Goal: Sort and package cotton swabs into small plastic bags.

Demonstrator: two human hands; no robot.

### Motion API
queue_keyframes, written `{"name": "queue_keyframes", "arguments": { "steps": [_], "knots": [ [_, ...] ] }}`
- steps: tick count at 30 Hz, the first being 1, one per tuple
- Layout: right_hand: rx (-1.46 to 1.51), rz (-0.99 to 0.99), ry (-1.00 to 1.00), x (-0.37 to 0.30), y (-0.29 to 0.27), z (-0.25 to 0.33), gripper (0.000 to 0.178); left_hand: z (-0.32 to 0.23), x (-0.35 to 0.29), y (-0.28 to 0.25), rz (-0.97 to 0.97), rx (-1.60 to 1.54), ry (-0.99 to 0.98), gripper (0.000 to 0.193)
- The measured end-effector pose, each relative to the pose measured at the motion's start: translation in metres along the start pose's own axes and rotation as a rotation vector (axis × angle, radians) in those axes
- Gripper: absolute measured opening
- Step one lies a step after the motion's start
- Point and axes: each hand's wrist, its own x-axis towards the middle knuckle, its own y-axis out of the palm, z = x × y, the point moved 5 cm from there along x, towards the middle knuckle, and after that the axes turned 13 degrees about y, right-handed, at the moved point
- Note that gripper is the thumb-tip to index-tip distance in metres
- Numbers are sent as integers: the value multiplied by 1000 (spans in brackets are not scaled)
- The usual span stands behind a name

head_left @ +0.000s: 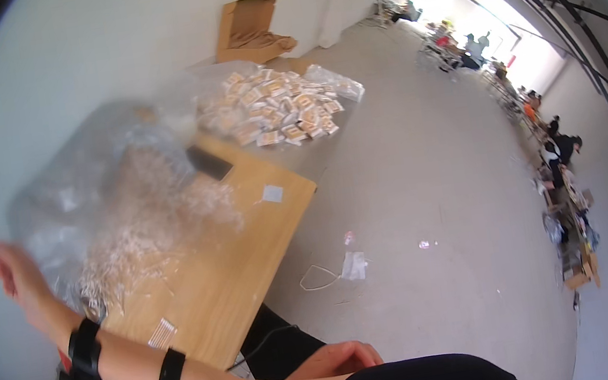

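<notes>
My right hand (15,272), at the end of an outstretched arm with two black straps, is closed at the edge of a large clear plastic bag (56,188). The bag is blurred by motion, and its far part hides some of the table. A heap of thin white sticks (128,251) spreads from under the bag over the wooden table (229,268). A small row of white sticks (162,333) lies near my forearm. My left hand (341,357) rests low by my black-clad leg, its fingers curled and partly hidden behind my arm.
Many small square packets (280,107) lie piled on clear plastic beyond the table, before an open cardboard box (249,33). A dark flat object (209,162) and a white paper (272,194) sit on the tabletop. Litter (354,265) dots the floor; people work along the right.
</notes>
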Motion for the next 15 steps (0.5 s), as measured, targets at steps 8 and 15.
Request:
{"name": "queue_keyframes", "arguments": {
  "steps": [8, 15],
  "knots": [
    [-123, -91, -31, -23, 9, 24, 18, -44, -6, -29, -268, -378, 406, 12],
    [17, -156, 428, -28, -32, -152, 22, -19, -191, 15, -10, -53, -11, 1]
  ]
}}
